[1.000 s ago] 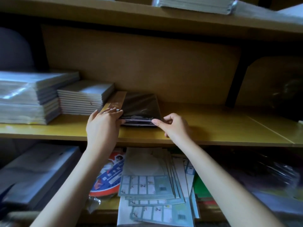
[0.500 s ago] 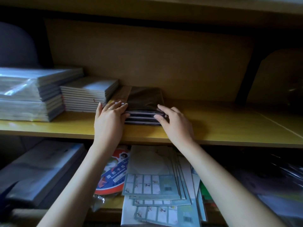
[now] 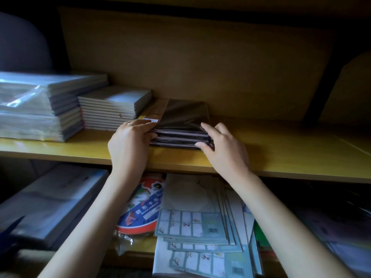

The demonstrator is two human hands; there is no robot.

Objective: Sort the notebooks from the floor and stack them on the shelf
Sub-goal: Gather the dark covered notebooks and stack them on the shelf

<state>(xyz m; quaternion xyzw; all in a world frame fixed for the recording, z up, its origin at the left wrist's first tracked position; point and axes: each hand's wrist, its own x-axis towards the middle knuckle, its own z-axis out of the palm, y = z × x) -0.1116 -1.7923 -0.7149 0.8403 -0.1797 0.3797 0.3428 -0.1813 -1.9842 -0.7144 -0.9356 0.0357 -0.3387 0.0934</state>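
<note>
A low stack of dark, plastic-wrapped notebooks [image 3: 180, 121] lies on the yellow wooden shelf [image 3: 281, 153], near its front edge. My left hand [image 3: 130, 143] presses against the stack's front left corner, fingers curled over the edge. At the front right corner my right hand [image 3: 220, 149] has its fingers on top and its thumb against the lower notebooks. Both hands clasp the stack between them. To the left stand a grey notebook stack [image 3: 114, 107] and a taller wrapped stack [image 3: 40, 105].
The shelf's right half shows bare wood. Below it, a lower shelf holds fanned-out sheets with grid prints [image 3: 200, 227], a round red-and-blue packet [image 3: 142, 209] and wrapped flat packs [image 3: 50, 201]. A cardboard back panel [image 3: 200, 61] closes the shelf behind.
Both hands closed in from the stack's front edge onto its two front corners. The view tilted down and nearer, and the upper shelf left the frame.
</note>
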